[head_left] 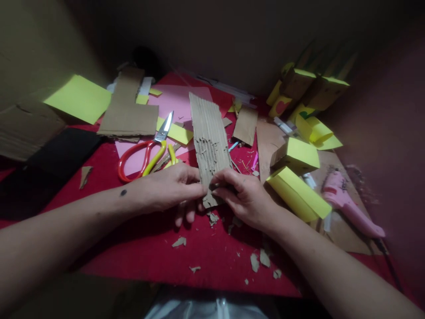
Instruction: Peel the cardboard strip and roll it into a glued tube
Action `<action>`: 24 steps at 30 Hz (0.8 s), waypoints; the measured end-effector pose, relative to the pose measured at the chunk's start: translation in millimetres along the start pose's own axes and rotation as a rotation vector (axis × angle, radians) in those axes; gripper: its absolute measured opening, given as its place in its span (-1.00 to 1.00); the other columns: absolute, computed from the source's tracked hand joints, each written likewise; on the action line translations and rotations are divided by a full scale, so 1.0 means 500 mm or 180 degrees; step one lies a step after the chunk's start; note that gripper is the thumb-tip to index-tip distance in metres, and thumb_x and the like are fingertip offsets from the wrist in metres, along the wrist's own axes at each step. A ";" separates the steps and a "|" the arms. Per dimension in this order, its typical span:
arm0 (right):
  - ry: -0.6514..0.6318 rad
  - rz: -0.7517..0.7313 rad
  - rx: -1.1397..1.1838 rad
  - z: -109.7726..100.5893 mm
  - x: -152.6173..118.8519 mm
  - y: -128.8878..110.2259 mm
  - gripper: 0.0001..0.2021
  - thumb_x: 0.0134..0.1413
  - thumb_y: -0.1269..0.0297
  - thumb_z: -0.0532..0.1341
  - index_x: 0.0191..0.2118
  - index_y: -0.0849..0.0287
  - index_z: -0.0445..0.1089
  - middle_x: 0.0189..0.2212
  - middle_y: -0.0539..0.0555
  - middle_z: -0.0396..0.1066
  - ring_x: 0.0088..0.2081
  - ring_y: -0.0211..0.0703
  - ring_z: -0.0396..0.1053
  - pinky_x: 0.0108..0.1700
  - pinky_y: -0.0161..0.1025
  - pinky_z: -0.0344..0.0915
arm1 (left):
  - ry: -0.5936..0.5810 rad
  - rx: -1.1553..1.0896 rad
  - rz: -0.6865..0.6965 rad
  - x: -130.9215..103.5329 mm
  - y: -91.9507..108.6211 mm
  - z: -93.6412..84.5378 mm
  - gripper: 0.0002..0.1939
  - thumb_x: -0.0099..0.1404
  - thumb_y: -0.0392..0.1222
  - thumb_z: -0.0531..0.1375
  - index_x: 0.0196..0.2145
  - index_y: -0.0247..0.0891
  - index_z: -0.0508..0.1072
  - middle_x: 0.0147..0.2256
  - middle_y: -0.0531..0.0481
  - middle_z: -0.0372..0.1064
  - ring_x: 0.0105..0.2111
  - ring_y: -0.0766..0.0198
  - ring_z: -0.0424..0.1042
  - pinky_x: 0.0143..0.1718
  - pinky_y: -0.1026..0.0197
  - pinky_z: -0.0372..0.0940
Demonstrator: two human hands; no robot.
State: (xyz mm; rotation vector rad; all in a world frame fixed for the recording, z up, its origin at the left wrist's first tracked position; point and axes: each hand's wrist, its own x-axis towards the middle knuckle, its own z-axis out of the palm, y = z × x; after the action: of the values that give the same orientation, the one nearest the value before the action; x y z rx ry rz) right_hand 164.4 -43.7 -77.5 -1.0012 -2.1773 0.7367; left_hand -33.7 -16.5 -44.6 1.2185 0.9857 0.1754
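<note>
A strip of corrugated cardboard (209, 133) stands tilted away from me above the red tabletop, its ridges bared and its surface torn in the middle. My left hand (181, 188) grips its lower left edge, thumb in front and some fingers behind. At the lower right, my right hand (241, 192) pinches the strip's face between thumb and forefinger. Torn paper scraps (212, 219) lie just below the strip. Left of it, near my left wrist, rest scissors (149, 153) with one red and one yellow handle, blades pointing up and away.
A pink hot glue gun (350, 201) with a cord lies at the right. Yellow-covered boxes (295, 155) stand near it. At the back left are cut cardboard pieces (128, 110) and yellow paper (79, 98). More scraps (264, 257) dot the red cloth (139, 257) near its front edge.
</note>
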 end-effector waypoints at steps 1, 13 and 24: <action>0.0013 0.0037 -0.0027 0.000 0.001 0.001 -0.93 0.16 0.43 0.16 -0.23 0.15 0.30 -0.41 -0.03 0.38 -0.41 -0.31 0.31 -0.34 -0.34 0.25 | 0.0078 0.0017 0.0047 0.000 0.000 0.002 -0.81 0.18 -0.14 0.21 -0.50 -0.28 0.35 -0.68 -0.02 0.44 -0.77 0.30 0.37 -0.76 0.39 0.25; 0.0205 -0.0333 -0.0132 0.004 -0.004 -0.014 -0.80 0.18 0.46 0.15 -0.08 0.16 0.34 -0.32 0.03 0.47 -0.33 -0.28 0.41 -0.28 -0.36 0.32 | 0.0552 -0.0096 0.0217 0.004 -0.010 0.010 -0.60 0.28 0.05 0.14 -0.60 -0.24 0.24 -0.79 0.16 0.09 -0.84 0.47 0.02 -0.83 0.40 -0.08; 0.0276 -0.0099 0.0239 0.001 -0.003 -0.033 -0.89 0.13 0.52 0.17 -0.33 0.16 0.34 -0.46 -0.05 0.39 -0.43 -0.34 0.34 -0.36 -0.41 0.28 | 0.0300 -0.0281 0.0600 -0.002 -0.004 0.017 -0.73 0.28 -0.17 0.10 -0.56 -0.27 0.26 -0.69 0.17 0.09 -0.75 0.52 0.00 -0.77 0.47 -0.09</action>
State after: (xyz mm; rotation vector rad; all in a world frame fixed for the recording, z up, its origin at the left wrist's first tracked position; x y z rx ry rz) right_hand 157.3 -54.4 -66.7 -0.9419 -2.0712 0.7414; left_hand -28.9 -23.9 -45.6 1.2300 0.9337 0.4237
